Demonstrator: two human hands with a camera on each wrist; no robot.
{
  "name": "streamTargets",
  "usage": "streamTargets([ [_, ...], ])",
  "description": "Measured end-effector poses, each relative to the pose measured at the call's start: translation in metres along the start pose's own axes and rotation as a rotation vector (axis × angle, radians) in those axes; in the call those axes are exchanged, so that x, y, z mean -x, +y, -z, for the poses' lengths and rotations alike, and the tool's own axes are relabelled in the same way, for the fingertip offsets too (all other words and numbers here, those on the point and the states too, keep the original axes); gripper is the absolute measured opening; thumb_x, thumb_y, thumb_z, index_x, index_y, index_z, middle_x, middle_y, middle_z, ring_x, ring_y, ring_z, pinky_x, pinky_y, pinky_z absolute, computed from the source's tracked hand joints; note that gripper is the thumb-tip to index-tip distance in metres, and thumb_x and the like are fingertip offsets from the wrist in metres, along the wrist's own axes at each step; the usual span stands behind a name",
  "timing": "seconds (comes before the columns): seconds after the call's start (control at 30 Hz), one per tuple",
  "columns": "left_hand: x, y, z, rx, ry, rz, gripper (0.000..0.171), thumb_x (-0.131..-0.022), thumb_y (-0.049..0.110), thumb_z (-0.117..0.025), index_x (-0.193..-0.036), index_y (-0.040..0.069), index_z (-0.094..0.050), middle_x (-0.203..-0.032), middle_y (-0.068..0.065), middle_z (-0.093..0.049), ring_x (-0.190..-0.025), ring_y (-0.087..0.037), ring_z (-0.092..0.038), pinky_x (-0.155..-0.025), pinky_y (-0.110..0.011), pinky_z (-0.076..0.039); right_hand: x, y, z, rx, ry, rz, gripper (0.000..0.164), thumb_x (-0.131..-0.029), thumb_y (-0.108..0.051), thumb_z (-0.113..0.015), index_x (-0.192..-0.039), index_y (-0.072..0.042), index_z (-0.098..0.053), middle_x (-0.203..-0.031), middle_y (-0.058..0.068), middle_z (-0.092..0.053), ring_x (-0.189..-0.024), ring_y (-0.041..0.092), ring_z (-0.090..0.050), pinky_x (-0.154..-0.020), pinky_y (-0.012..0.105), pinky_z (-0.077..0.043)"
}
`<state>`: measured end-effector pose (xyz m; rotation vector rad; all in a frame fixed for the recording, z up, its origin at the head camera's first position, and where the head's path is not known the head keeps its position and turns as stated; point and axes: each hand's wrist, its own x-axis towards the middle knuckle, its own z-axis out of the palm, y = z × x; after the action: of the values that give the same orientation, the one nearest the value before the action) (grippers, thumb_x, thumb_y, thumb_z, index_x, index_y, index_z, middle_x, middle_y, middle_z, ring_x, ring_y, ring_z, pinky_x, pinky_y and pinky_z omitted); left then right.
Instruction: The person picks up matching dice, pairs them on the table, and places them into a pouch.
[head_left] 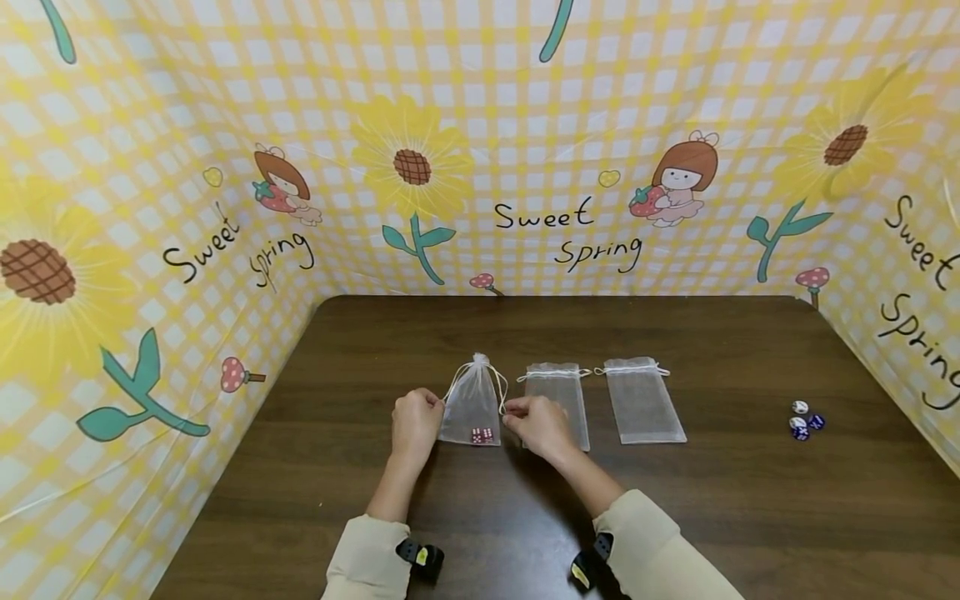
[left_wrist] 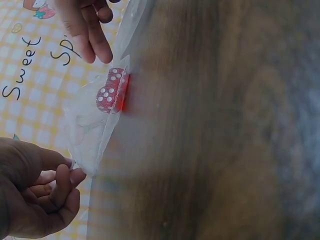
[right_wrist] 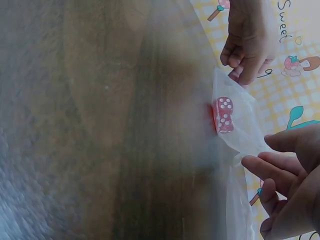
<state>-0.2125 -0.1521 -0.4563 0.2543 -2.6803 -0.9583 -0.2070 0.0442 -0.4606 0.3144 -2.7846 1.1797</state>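
A sheer white organza drawstring bag [head_left: 468,404] stands on the table, its neck gathered at the top and cord loops hanging down both sides. Red dice [left_wrist: 111,91] with white dots lie in its bottom corner. On the bag's left side, my left hand [head_left: 417,423] pinches the drawstring between thumb and fingertips. My right hand [head_left: 542,425] is at the right-hand loop; in the right wrist view its thumb and straight index finger stand apart beside the bag. That hand partly covers a second organza bag [head_left: 558,392], which lies flat.
A third flat organza bag [head_left: 645,404] lies farther right with its drawstring across the top. Several small blue and white pieces [head_left: 807,421] are grouped near the right side of the brown table [head_left: 480,321]. A yellow checked cloth [head_left: 525,167] hangs around the table.
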Motion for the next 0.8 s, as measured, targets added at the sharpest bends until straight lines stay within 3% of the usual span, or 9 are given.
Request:
streamTargets([
  [0.1, 0.000, 0.000, 0.000, -0.005, -0.009, 0.017, 0.014, -0.079, 0.012, -0.068, -0.067, 0.006, -0.067, -0.065, -0.007, -0.064, -0.063, -0.031, -0.061, -0.053, -0.043, -0.049, 0.001, -0.001, 0.002, -0.054, -0.010, 0.022, 0.018, -0.081, -0.015, -0.068, -0.097, -0.008, -0.073, -0.088, 0.002, -0.071, -0.087, 0.023, -0.065, -0.077, 0.041, -0.047],
  [0.2, 0.000, 0.001, 0.003, -0.001, 0.027, 0.006, 0.015, -0.080, 0.015, -0.069, -0.070, 0.004, -0.069, -0.068, -0.009, -0.066, -0.067, -0.035, -0.063, -0.057, -0.046, -0.049, 0.001, -0.003, 0.008, -0.180, 0.049, 0.038, 0.017, -0.081, -0.010, -0.067, -0.095, -0.003, -0.072, -0.087, 0.007, -0.071, -0.082, 0.022, -0.065, -0.072, 0.035, -0.050],
  [0.37, -0.004, 0.009, 0.014, 0.049, 0.187, -0.059, 0.019, -0.084, 0.018, -0.068, -0.085, 0.000, -0.070, -0.073, -0.010, -0.068, -0.068, -0.031, -0.064, -0.060, -0.046, -0.050, 0.004, -0.008, 0.035, -0.454, 0.213, 0.066, 0.014, -0.084, -0.001, -0.063, -0.096, 0.004, -0.070, -0.081, 0.012, -0.070, -0.077, 0.018, -0.066, -0.068, 0.023, -0.050],
  [0.5, -0.006, 0.023, 0.022, 0.089, 0.297, -0.154, 0.023, -0.085, 0.021, -0.067, -0.095, 0.001, -0.069, -0.079, -0.007, -0.068, -0.065, -0.022, -0.064, -0.059, -0.043, -0.049, 0.010, -0.009, 0.065, -0.619, 0.288, 0.052, 0.015, -0.085, 0.004, -0.060, -0.098, 0.008, -0.067, -0.079, 0.020, -0.067, -0.073, 0.012, -0.064, -0.065, 0.017, -0.047],
  [0.63, -0.006, 0.038, 0.023, 0.172, 0.345, -0.248, 0.025, -0.086, 0.025, -0.067, -0.099, 0.003, -0.067, -0.084, -0.005, -0.067, -0.066, -0.017, -0.061, -0.059, -0.037, -0.048, 0.021, -0.003, 0.089, -0.642, 0.327, 0.028, 0.016, -0.087, 0.006, -0.057, -0.100, 0.010, -0.065, -0.081, 0.026, -0.065, -0.072, 0.006, -0.061, -0.063, 0.015, -0.044],
  [0.73, -0.006, 0.050, 0.019, 0.282, 0.352, -0.348, 0.027, -0.085, 0.021, -0.068, -0.103, 0.002, -0.065, -0.091, -0.008, -0.065, -0.075, -0.021, -0.060, -0.066, -0.035, -0.048, 0.031, 0.004, 0.103, -0.609, 0.356, 0.011, 0.017, -0.088, 0.003, -0.058, -0.102, 0.009, -0.065, -0.081, 0.020, -0.067, -0.073, 0.002, -0.060, -0.063, 0.014, -0.043],
  [0.8, -0.006, 0.058, 0.015, 0.386, 0.319, -0.425, 0.029, -0.084, 0.016, -0.069, -0.107, 0.000, -0.063, -0.099, -0.011, -0.062, -0.083, -0.025, -0.058, -0.072, -0.035, -0.048, 0.038, 0.008, 0.109, -0.593, 0.385, 0.005, 0.017, -0.088, 0.000, -0.059, -0.102, 0.007, -0.066, -0.078, 0.013, -0.069, -0.074, 0.001, -0.060, -0.062, 0.014, -0.043],
])
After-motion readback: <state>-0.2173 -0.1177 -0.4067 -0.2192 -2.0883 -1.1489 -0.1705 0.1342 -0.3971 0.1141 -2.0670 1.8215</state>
